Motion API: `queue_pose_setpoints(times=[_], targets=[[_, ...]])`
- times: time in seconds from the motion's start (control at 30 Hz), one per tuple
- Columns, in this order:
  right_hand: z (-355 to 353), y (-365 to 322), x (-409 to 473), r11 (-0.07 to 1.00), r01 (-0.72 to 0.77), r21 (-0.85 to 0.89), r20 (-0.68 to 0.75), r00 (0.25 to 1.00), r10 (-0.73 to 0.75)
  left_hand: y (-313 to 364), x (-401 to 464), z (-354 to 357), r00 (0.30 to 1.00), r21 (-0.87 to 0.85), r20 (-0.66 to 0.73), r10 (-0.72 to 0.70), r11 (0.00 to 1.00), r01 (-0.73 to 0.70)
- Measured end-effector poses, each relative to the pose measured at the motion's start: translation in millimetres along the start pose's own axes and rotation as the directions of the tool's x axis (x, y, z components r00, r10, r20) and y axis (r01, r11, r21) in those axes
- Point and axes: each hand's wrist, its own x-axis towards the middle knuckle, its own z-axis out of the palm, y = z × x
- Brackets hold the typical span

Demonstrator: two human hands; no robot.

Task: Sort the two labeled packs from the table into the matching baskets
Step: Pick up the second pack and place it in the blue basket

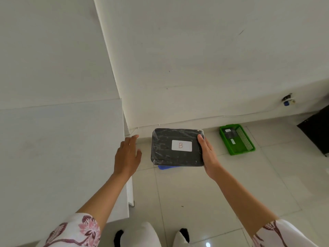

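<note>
My right hand (208, 154) grips the right edge of a black plastic-wrapped pack (167, 154) with a white label marked B, held flat above the floor. Under the pack a sliver of a blue basket (166, 167) shows on the floor; most of it is hidden by the pack. My left hand (127, 155) hovers open just left of the pack, over the table's right edge, touching nothing. A green basket (249, 139) stands on the floor to the right by the wall and holds a dark pack (230, 134) with a white label that I cannot read.
The white table (58, 148) fills the left side, its right edge beside my left hand. White walls meet in a corner behind. A dark object (316, 129) stands at the far right. A wall socket (287, 100) and a cable run along the skirting. My feet are on the tiled floor below.
</note>
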Motion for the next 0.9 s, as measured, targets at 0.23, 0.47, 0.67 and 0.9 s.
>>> queue_pose_setpoints(times=[0.23, 0.47, 0.67, 0.9], targets=[[-52, 0, 34, 1.000, -0.022, -0.003, 0.042, 0.999, 0.022, 50, 7, 26, 0.999, -0.032, -0.001, -0.036, 0.999, 0.036], [-71, 3, 85, 0.996, -0.090, -0.024, 0.042, 0.995, 0.091, 58, 51, 59, 0.996, -0.037, 0.022, -0.086, 0.996, 0.087], [-88, 35, 155, 0.988, -0.128, -0.082, 0.042, 0.990, 0.132, 41, 97, 126, 0.993, -0.044, 0.052, -0.108, 0.993, 0.111], [-95, 145, 279, 0.975, -0.178, -0.132, 0.045, 0.982, 0.185, -10, 142, 272, 0.987, -0.063, 0.051, -0.154, 0.986, 0.157]])
